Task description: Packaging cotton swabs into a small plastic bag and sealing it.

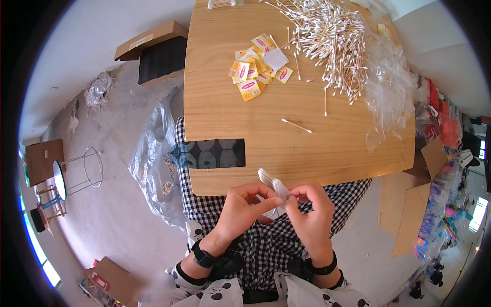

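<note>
Just off the near edge of the wooden table, above my lap, both hands pinch a small clear plastic bag. A bundle of cotton swabs shows at its far end. My left hand is closed on the bag's left side, thumb and fingertips together. The right hand grips its other side, thumb against fingers. Part of the bag is hidden behind the fingers. Farther up the table lie a heap of yellow and white printed cards and a large pile of loose cotton swabs. One swab lies apart.
Crumpled clear plastic bags lie along the table's right side. A dark rectangular panel sits at its near left. A clear plastic sack hangs beside my left leg. Cardboard boxes stand on the right, a round stool far left.
</note>
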Tool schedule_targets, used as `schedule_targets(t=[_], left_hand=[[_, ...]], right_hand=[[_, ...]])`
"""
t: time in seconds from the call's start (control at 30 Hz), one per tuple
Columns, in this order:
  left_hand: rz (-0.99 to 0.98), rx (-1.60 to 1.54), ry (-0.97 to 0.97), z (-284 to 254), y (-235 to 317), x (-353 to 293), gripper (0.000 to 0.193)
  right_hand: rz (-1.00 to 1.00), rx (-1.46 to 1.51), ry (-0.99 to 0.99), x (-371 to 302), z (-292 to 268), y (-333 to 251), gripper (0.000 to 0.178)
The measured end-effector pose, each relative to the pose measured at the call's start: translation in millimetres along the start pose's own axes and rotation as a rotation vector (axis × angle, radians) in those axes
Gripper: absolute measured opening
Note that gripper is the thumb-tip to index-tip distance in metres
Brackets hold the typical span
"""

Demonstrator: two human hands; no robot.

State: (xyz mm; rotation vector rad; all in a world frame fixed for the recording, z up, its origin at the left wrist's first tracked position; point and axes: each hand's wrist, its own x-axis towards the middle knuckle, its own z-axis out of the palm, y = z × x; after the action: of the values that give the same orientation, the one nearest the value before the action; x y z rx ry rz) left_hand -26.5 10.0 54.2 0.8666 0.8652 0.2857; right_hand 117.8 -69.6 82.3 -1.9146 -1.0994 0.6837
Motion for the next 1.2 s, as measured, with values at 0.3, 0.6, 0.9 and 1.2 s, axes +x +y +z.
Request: schedule_targets(t=[0.3, 0.6, 0.9, 1.2], left_hand=[[-0.009, 0.094, -0.052, 6, 4, 3, 0.008], [0.389, 0.285, 0.226, 11, 0, -7, 0.021], [0.462, -0.125, 0.344, 35, -3, -26, 0.048], [0.831, 0.195, 0.297, 42, 5, -31, 0.049]], right_hand=[[-0.032, -0.153, 0.031, 0, 4, -4, 0.026], [0.07, 0.043, 0.123, -10, 1, -2, 0.023], [0.276, 0.739, 0.208, -21, -4, 9, 0.016], [0.478, 1.123, 0.189, -38, 10, 7, 0.014]])
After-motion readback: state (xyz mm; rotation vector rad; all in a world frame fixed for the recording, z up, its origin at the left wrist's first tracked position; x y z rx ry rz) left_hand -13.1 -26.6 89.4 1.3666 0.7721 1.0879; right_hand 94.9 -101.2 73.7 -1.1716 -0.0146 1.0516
